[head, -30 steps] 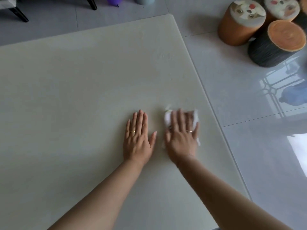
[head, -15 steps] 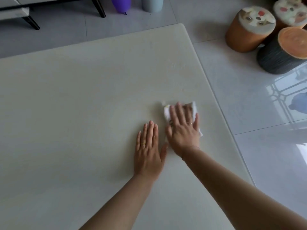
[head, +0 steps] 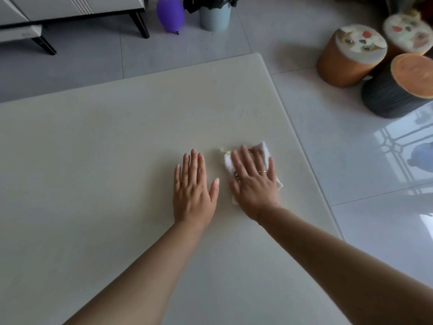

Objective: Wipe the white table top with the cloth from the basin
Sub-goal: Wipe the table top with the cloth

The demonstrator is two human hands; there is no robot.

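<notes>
left hand (head: 193, 191) flat, fingers straight, right hand (head: 254, 186) flat, fingers spread, both forearms extended

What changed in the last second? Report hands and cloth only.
The right hand slid the cloth away across the table, toward its far edge. The left hand, which had lagged, slid forward level with it. Nothing was taken or let go: the right stays flat on the cloth, the left on bare top.

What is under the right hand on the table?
The white cloth lies under the right hand, flat on the white table top; its edges show around the fingers, its middle is covered.
</notes>
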